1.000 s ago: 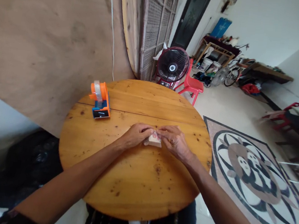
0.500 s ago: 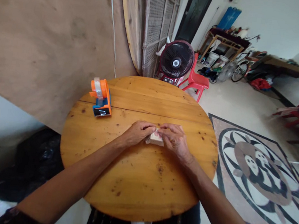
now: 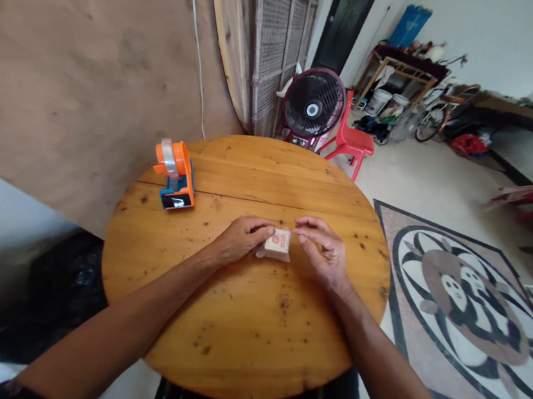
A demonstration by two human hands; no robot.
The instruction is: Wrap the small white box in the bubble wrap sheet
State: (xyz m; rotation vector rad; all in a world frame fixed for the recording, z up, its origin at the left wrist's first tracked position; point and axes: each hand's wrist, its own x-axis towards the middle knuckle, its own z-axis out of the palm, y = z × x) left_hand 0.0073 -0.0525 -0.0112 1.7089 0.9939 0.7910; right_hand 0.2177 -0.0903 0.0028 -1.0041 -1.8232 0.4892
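Observation:
A small pale box (image 3: 278, 243) with reddish print on top and what looks like clear film around it rests on the round wooden table (image 3: 231, 325). My left hand (image 3: 242, 238) grips the box at its left end, thumb on the near top edge. On the right, my right hand (image 3: 321, 248) is held just off the box, fingers apart, fingertips close to its right edge. Toward the far left of the table stands an orange and blue tape dispenser (image 3: 177, 175) with a roll of clear tape on it.
Beyond the table's far edge are a dark red fan (image 3: 312, 108) and a red chair (image 3: 354, 142). A wooden board (image 3: 92, 74) leans along the left, with black bags (image 3: 72, 279) below it. A bicycle (image 3: 431, 122) stands farther back.
My right hand has come off the box and moved slightly right, its fingers spreading and uncovering the printed top. My left hand keeps its place on the box.

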